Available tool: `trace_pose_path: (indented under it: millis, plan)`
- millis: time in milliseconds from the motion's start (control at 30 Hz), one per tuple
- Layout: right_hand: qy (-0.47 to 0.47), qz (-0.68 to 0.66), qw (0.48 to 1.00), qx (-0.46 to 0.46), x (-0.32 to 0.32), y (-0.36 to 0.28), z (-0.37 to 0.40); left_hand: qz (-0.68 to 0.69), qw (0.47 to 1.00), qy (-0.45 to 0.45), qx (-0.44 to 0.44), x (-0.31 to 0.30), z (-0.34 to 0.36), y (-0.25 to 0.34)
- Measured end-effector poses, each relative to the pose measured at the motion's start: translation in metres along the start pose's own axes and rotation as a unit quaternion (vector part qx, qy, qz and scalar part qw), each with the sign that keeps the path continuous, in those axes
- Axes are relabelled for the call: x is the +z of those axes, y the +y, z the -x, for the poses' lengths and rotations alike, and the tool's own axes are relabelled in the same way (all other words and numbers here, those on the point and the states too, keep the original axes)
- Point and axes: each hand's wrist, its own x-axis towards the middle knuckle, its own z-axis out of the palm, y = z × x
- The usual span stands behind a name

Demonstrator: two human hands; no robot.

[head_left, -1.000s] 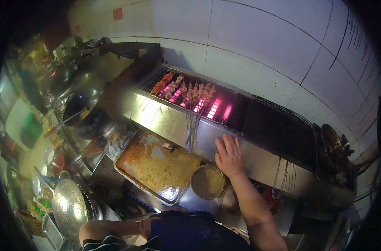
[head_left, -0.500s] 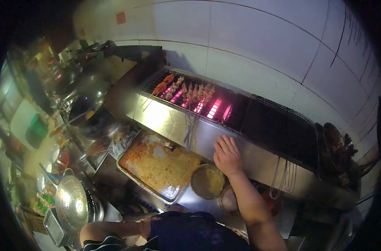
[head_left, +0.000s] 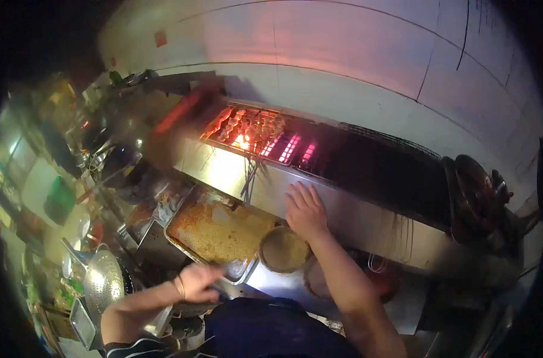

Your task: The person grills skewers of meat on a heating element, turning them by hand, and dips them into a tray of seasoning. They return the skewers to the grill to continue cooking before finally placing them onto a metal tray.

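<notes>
The left hand (head_left: 203, 283) is blurred — and the right arm (head_left: 358, 292) is cut off below.

Browned meat skewers (head_left: 251, 125) lie side by side over flame on the steel grill (head_left: 355, 209), upper centre; below, the rectangular tray (head_left: 214, 232) lies smeared yellow-brown.

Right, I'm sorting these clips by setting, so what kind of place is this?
Probably a commercial kitchen's grilling station: skewers cook over a glowing grill, with a seasoning-stained tray below and a perforated strainer nearby.
</notes>
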Motion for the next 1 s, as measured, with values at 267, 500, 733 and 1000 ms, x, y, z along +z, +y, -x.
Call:
trace_pose_path:
  millis: [267, 500, 733, 1000]
  plan:
    - [0.030, 0.000, 1.000, -0.010, 0.003, 0.004, 0.004, 0.443, 0.763, 0.330, -0.335, -0.072, -0.192, -0.073]
    - [0.052, -0.011, 0.999, 0.007, 0.005, 0.004, 0.006, 0.374, 0.802, 0.251, -0.392, -0.096, -0.265, -0.085]
    - [0.048, -0.021, 0.999, 0.001, -0.002, 0.006, 0.007, 0.331, 0.804, 0.194, -0.454, -0.108, -0.271, -0.057]
    - [0.057, -0.001, 0.998, 0.010, 0.011, 0.003, 0.005, 0.050, 0.832, 0.197, -0.516, -0.103, -0.253, -0.023]
